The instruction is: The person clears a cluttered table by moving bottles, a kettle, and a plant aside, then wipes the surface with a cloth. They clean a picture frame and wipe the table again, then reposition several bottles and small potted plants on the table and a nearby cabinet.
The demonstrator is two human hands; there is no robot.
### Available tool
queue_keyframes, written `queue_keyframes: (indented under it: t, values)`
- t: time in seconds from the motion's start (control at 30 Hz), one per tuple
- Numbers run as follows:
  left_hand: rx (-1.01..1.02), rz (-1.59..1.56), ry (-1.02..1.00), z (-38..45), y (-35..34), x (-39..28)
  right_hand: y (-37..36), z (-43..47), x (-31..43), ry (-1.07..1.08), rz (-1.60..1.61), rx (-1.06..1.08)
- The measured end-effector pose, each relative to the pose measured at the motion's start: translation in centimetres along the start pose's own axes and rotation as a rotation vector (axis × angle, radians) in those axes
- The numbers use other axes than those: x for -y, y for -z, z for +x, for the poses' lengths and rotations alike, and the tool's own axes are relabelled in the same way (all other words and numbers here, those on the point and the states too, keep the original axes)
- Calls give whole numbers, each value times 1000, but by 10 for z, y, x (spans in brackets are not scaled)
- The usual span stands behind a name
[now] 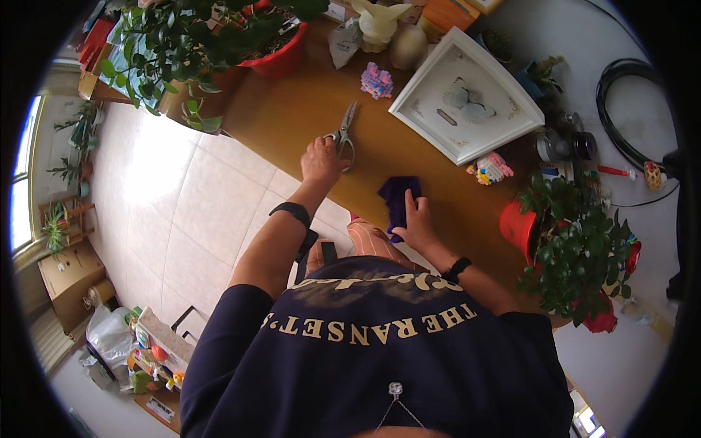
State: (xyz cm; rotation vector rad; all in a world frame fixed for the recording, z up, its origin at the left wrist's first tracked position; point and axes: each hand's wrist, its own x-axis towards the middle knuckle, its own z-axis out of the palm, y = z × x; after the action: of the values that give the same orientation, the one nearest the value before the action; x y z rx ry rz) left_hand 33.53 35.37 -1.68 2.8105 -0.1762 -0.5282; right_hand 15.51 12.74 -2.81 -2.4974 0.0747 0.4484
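Note:
A pair of metal scissors lies at the wooden table's near left edge, blades pointing away from me. My left hand rests at its handles, with fingers over one loop and the thumb by the other; whether it grips them is hard to tell. A dark purple cloth lies folded near the table edge to the right. My right hand is on the cloth, its index finger stretched over it and the thumb at its near edge. Farther back stands a white frame with a pale butterfly inside.
The wooden table holds a purple crocheted figure, another crocheted figure, a red pot of leafy plants at the back left and a second red pot at the right. A black cable coil lies beyond.

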Motion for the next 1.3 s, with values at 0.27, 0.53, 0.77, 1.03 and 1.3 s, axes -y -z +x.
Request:
queue_keyframes:
  t: [0.27, 0.53, 0.77, 1.03, 1.3]
  values:
    - [21, -156, -39, 15, -16, 22, -20, 11, 24, -115, -35, -72]
    - [3, -680, -163, -31, 17, 103, -31, 65, 75, -167, -111, -44]
    - [-118, -847, 187, -153, 3, 253, -62, 199, 144, 157, -129, -69]
    - [-113, -1078, 753, -276, -29, 335, -117, 347, 297, 535, -318, 96]
    - [-74, -1251, 650, -278, -33, 364, -126, 279, 295, 464, -296, 177]
